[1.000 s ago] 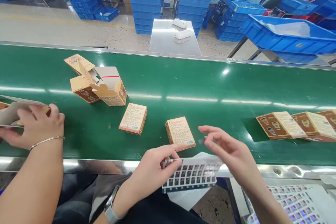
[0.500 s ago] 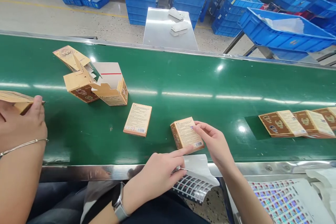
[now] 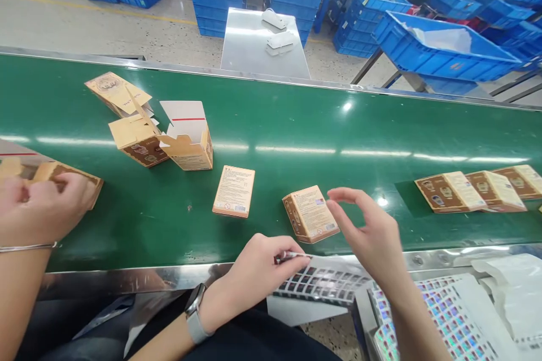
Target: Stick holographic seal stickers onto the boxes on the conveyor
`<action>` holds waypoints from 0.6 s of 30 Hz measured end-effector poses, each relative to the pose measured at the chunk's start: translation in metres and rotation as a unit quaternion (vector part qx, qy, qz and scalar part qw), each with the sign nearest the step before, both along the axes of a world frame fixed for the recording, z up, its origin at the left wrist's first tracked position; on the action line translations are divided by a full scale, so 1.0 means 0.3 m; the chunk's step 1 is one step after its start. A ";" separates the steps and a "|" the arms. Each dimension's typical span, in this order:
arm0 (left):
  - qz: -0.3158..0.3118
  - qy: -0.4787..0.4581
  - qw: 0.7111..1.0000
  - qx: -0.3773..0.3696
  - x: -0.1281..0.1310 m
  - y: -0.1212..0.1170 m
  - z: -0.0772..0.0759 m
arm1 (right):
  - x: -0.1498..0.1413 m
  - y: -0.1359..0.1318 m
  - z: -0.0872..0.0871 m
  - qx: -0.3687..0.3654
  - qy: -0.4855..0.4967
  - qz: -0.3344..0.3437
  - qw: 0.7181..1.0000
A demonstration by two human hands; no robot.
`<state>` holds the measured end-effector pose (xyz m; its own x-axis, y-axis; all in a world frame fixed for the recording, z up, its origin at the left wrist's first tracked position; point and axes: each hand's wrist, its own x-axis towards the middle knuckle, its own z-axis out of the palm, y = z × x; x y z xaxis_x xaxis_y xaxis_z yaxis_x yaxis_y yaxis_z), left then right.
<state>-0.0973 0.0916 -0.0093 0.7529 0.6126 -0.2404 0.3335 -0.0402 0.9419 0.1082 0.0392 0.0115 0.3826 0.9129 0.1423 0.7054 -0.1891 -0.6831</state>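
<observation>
A sheet of small stickers (image 3: 326,282) hangs at the belt's near edge, its front edge pinched between the thumb and fingers of my left hand (image 3: 262,271). Just right of a folded brown and cream carton (image 3: 311,217), my right hand (image 3: 372,231) is raised, thumb and forefinger apart with nothing visible between them. A small shiny sticker (image 3: 319,202) lies on the carton's cream panel near its upper right corner. To the left, another flat carton (image 3: 234,192) lies with its printed panel up; no sticker shows on it.
Opened cartons (image 3: 188,144) stand on the green conveyor belt (image 3: 271,107) at left. A co-worker's hand (image 3: 46,208) handles a carton at far left. Several folded cartons (image 3: 451,192) overlap at right. More sticker sheets (image 3: 440,310) lie at lower right. Blue crates (image 3: 444,51) stand beyond.
My right hand has lifted off the carton to the right, leaving the sticker on its panel. My left forefinger has left the carton, and the sheet has swung flatter. The co-worker's carton has moved right.
</observation>
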 end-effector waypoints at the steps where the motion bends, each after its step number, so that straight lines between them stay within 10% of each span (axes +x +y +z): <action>1: 0.028 0.000 0.999 -0.031 -0.006 0.003 0.010 | -0.012 -0.022 0.040 -0.016 0.002 0.082 0.996; 5: 0.063 -0.030 0.989 -0.128 -0.044 0.014 0.055 | -0.071 -0.079 0.120 -0.045 0.030 0.271 0.961; 18: 0.089 -0.001 0.993 -0.074 -0.084 0.021 0.076 | -0.164 -0.053 0.047 0.148 -0.172 0.265 0.937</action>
<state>-0.1224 0.0978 0.0136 0.6363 0.6947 -0.3355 0.3207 0.1574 0.9340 0.0590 0.0232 0.0254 -0.2288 0.8627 0.4509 0.8349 0.4121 -0.3648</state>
